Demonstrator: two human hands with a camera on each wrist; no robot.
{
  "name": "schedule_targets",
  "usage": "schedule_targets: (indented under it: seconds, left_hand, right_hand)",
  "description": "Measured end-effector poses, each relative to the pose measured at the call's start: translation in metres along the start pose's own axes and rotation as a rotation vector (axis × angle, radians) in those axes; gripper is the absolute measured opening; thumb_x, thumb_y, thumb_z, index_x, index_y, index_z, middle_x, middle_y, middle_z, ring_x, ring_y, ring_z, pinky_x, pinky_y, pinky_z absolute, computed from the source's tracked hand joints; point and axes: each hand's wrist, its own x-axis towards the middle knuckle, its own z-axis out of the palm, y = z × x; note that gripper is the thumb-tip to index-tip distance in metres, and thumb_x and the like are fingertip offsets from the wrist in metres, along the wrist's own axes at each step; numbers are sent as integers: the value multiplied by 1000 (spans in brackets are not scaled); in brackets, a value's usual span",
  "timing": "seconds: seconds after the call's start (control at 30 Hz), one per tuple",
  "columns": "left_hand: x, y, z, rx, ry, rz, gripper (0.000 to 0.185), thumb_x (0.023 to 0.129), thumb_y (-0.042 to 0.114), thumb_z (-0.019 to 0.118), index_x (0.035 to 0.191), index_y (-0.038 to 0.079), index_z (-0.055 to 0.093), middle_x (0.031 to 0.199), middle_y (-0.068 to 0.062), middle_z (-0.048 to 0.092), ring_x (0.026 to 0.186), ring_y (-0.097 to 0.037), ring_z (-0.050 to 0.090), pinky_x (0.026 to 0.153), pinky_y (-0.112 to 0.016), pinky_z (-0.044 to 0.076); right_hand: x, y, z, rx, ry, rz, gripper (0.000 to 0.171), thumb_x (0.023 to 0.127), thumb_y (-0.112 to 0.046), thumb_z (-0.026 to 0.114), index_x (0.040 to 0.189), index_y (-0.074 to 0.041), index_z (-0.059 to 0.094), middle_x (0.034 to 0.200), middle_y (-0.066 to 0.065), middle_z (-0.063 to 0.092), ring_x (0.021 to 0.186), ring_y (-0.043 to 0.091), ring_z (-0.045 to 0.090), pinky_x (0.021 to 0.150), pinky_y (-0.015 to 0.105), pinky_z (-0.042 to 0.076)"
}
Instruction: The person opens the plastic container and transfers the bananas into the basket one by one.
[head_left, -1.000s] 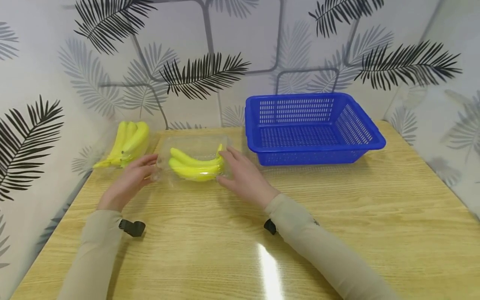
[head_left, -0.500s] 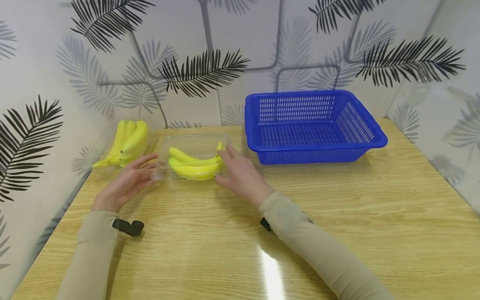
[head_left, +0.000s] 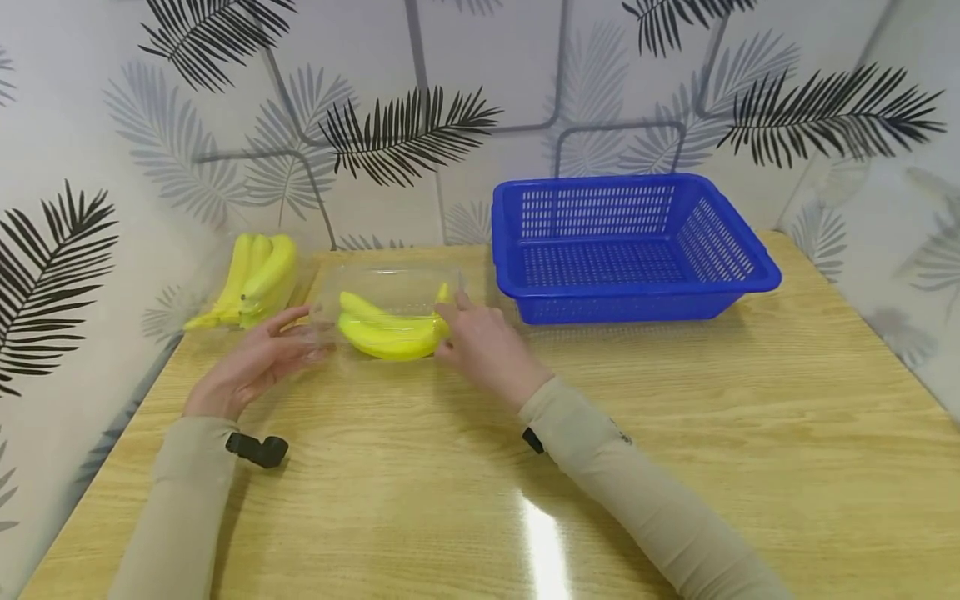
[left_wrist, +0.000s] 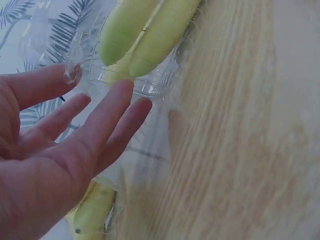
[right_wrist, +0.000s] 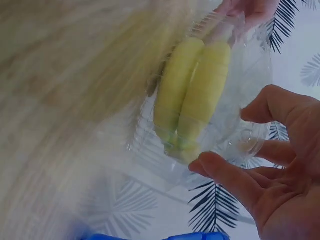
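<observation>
A clear plastic box (head_left: 390, 287) with a bunch of yellow bananas (head_left: 390, 333) inside sits at the back left of the wooden table. My left hand (head_left: 300, 337) lies at its left end, straight fingers (left_wrist: 117, 107) touching the plastic. At the right end, my right hand (head_left: 456, 327) grips the box, thumb (right_wrist: 222, 172) and curled fingers on either side of the end of the box (right_wrist: 235, 120). The bananas (right_wrist: 192, 100) show through the plastic in the right wrist view.
A second bunch of bananas (head_left: 255, 275) in clear packaging lies at the far left against the wall. An empty blue slotted basket (head_left: 738, 279) stands at the back, right of the box. Patterned walls enclose the table (head_left: 675, 400) at the back and sides.
My left fingers have slid right, up against the box's left end. My right hand has closed more firmly round the right end. The box has hardly moved.
</observation>
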Motion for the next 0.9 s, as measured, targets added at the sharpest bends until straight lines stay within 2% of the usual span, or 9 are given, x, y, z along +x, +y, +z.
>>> schedule_targets:
  seconds: [0.13,0.17,0.27,0.33,0.47,0.63,0.73,0.83,0.9]
  left_hand:
    - [0,6,1,9,7,-9,76,98,-7,51,157,3,5,121,-6,63,113,-24,63,99,-36,48]
    - [0,7,1,16,11,-14,77,97,-7,52,157,3,5,122,-7,63,113,-24,63,99,-36,47]
    - [1,11,2,66,22,-21,77,97,-5,55,157,3,7,130,-14,57,115,-24,61,99,-36,48]
    - [2,14,3,96,23,-20,75,97,-4,56,157,2,10,140,-22,47,117,-24,60,99,-35,48]
    - [3,18,5,141,14,-14,69,99,-2,54,156,2,15,153,-27,26,123,-25,56,99,-35,48]
    - [2,19,8,178,5,-13,68,100,0,52,156,3,14,156,-26,22,126,-26,53,99,-35,48]
    - [2,19,8,184,4,-17,68,100,0,52,156,3,14,156,-26,22,128,-26,51,100,-37,47]
    - [1,19,9,187,10,-27,68,100,0,52,157,5,15,156,-24,23,130,-29,48,102,-38,46]
    - [2,20,9,191,16,-34,68,100,1,52,157,6,15,156,-24,23,132,-33,45,103,-40,44]
  right_hand:
    - [3,1,-9,49,1,34,50,89,-17,69,135,-3,57,141,29,45,43,10,33,47,28,47]
    - [4,2,-11,47,17,38,50,89,-19,70,135,-4,57,139,27,48,46,12,40,53,31,51]
    - [7,2,-19,77,82,89,50,88,-24,71,133,-6,58,120,19,66,56,21,52,65,40,54]
    - [9,3,-22,91,150,125,49,89,-29,72,130,-5,60,108,13,69,70,24,60,74,40,54]
    - [12,6,-26,157,249,188,46,93,-34,69,126,-2,62,95,12,61,76,21,57,65,33,51]
    - [13,10,-27,241,274,186,39,98,-25,63,129,-2,60,88,7,61,75,18,55,65,29,50]
    - [14,11,-27,270,265,155,47,98,-17,62,141,-3,48,110,8,67,92,22,63,80,31,54]
    - [14,12,-26,257,236,133,65,97,-12,61,153,-6,29,139,12,54,115,27,59,95,39,50]
    - [14,13,-26,240,212,135,73,97,-12,61,156,-7,20,149,13,44,124,30,52,102,41,46]
